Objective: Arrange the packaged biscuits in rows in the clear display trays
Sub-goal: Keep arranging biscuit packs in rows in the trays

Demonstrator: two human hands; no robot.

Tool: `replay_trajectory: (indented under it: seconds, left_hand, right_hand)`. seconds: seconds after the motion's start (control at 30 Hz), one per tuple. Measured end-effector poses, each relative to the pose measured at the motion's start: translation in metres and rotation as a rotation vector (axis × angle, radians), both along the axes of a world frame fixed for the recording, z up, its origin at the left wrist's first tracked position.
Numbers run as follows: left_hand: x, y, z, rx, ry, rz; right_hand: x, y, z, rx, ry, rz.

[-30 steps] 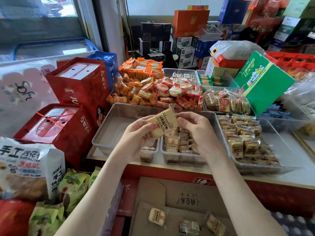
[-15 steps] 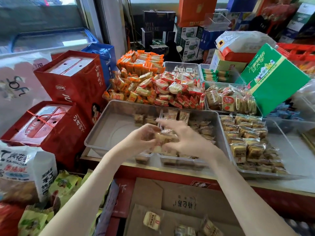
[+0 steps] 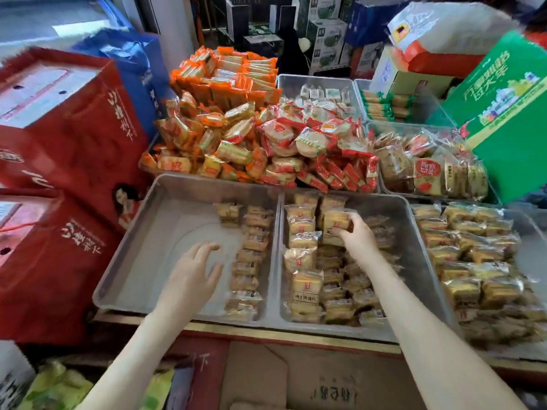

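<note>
The right hand [image 3: 356, 236] pinches a biscuit packet [image 3: 334, 221] with curled fingers, at its 10 o'clock, over the middle tray [image 3: 414, 229]. The left hand [image 3: 192, 273], fingers loosely spread and holding nothing, hovers over the left tray [image 3: 148, 247]; a packet row [image 3: 251, 261] lies at its 3 o'clock.

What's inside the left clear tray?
One column of packaged biscuits along the right wall of the left tray, plus a single packet beside its far end. The rest shows bare floor. The left hand covers a patch of floor, so that spot can't be checked.
</note>
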State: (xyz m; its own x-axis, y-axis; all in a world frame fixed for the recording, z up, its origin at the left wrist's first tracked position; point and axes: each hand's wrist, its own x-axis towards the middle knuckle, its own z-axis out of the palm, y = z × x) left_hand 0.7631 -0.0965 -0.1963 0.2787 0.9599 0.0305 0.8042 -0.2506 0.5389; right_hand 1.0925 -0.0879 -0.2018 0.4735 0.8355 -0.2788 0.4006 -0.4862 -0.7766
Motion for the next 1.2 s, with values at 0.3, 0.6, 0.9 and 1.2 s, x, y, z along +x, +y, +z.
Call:
replay_trajectory:
  seconds: [0.3,0.6,0.9,1.2]
  left_hand:
    - [-0.129,0.062,-0.034,0.063,0.418,0.17]
    - [-0.139,0.069,-0.05,0.149,0.252,0.067]
    - [-0.139,0.06,-0.035,0.18,-0.018,0.126]
    - [-0.067,-0.007,0.06,-0.518,-1.013,0.208]
  right_hand:
    - [-0.13,0.057,0.013,0.491,-0.675,0.306]
    - [-0.232,0.146,-0.056,-0.201,-1.087,0.726]
    - [-0.238,0.084,0.016,0.185,-0.359,0.523]
    - [-0.221,-0.042,0.112,0.197,0.35,0.17]
